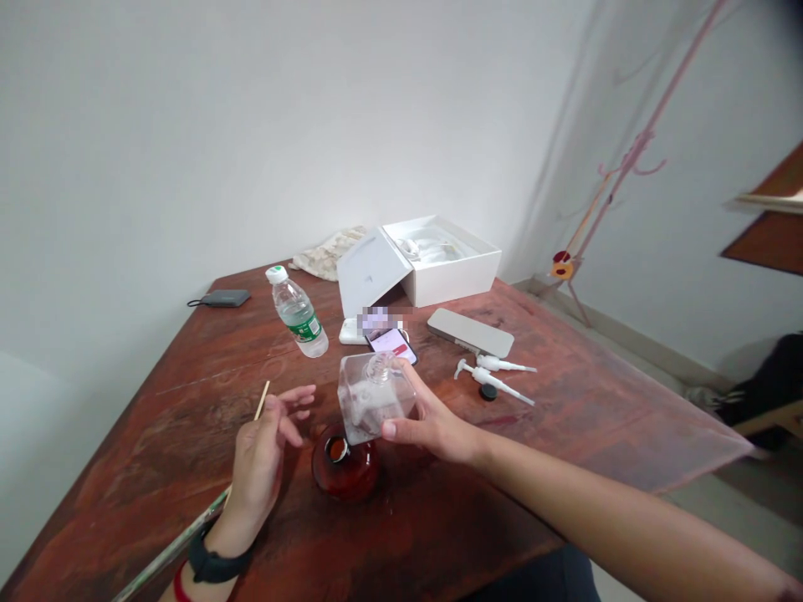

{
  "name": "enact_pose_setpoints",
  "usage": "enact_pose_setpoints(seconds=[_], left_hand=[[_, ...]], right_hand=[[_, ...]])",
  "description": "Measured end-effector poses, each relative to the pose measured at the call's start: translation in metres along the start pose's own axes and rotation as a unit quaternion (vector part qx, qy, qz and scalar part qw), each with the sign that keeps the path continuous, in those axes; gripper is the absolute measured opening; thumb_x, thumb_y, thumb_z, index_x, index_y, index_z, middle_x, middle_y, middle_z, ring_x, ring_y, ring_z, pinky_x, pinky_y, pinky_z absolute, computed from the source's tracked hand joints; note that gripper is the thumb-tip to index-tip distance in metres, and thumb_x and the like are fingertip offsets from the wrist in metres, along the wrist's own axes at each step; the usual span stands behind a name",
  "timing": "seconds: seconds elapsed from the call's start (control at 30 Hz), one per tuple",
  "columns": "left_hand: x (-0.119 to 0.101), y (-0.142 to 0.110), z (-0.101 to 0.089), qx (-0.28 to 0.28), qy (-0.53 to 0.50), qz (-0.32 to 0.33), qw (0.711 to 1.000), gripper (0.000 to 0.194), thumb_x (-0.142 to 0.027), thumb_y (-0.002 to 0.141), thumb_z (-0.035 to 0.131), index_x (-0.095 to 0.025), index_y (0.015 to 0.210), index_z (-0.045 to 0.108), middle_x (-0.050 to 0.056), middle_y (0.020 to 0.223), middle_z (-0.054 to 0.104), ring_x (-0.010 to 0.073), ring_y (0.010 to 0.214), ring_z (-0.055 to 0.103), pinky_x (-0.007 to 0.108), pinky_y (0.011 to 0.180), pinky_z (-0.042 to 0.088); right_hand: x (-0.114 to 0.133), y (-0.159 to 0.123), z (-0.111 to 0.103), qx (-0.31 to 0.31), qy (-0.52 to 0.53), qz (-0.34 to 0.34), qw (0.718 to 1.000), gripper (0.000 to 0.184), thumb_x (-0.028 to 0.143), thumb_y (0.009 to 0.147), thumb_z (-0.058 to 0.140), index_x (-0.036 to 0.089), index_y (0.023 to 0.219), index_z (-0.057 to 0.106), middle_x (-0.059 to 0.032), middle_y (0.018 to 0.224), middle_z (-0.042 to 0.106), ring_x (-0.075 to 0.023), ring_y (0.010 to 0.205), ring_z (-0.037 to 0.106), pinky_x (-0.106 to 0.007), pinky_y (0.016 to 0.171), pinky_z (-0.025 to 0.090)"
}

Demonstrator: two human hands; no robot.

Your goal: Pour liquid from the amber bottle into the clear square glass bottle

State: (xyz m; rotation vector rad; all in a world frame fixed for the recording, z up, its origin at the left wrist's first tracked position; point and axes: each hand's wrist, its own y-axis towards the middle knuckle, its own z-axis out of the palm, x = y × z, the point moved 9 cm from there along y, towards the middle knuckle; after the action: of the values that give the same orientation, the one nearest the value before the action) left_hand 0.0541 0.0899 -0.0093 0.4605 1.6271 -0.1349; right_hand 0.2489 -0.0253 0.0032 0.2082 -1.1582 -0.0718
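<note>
A clear, square-sided bottle is in my right hand, thumb on the near side and fingers behind it. Its uncapped, threaded neck points up, and the bottle is held above the table. Just under it stands a round, dark red glass vase with an open mouth. To the left of the vase is my left hand, a thin wooden stick held in the crook of the thumb. The other fingers reach loosely toward the clear bottle, apart from it. Part of the stick is hidden behind the hand.
Pump heads, a black cap and a grey case lie to the right. A phone, a water bottle, an open white box, a cloth and a grey device are farther back. A long pole lies lower left.
</note>
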Motion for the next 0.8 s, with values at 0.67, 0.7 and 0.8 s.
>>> enact_pose_setpoints(seconds=[0.67, 0.7, 0.8], left_hand=[[-0.0041, -0.0068, 0.0093, 0.033, 0.026, -0.014, 0.999, 0.078, -0.073, 0.107, 0.047, -0.025, 0.046, 0.035, 0.011, 0.094, 0.078, 0.0322, 0.114, 0.072, 0.043, 0.095, 0.065], [-0.0032, -0.0067, 0.009, 0.03, 0.014, -0.019, 0.999, 0.078, -0.072, 0.107, 0.049, -0.025, 0.046, 0.036, 0.011, 0.093, 0.077, 0.0323, 0.113, 0.072, 0.042, 0.094, 0.064], [-0.0016, -0.0066, 0.008, 0.026, -0.005, -0.024, 0.999, 0.076, -0.069, 0.106, 0.052, -0.025, 0.046, 0.036, 0.011, 0.094, 0.075, 0.0322, 0.111, 0.072, 0.041, 0.091, 0.064]], right_hand=[[-0.0066, -0.0018, -0.0041, 0.002, -0.02, 0.013, 1.0, 0.068, 0.055, 0.084, 0.094, 0.027, 0.128, 0.051, 0.0027, 0.096, 0.066, -0.0127, 0.071, 0.057, -0.022, 0.06, 0.042], [-0.007, -0.0019, -0.0036, 0.005, -0.018, 0.015, 1.0, 0.065, 0.055, 0.084, 0.094, 0.027, 0.125, 0.051, 0.0033, 0.094, 0.066, -0.0116, 0.068, 0.055, -0.021, 0.057, 0.04], [-0.0085, -0.0019, -0.0001, 0.02, -0.009, 0.026, 0.999, 0.062, 0.057, 0.086, 0.092, 0.028, 0.12, 0.049, 0.0064, 0.084, 0.062, -0.0089, 0.059, 0.049, -0.018, 0.048, 0.034]])
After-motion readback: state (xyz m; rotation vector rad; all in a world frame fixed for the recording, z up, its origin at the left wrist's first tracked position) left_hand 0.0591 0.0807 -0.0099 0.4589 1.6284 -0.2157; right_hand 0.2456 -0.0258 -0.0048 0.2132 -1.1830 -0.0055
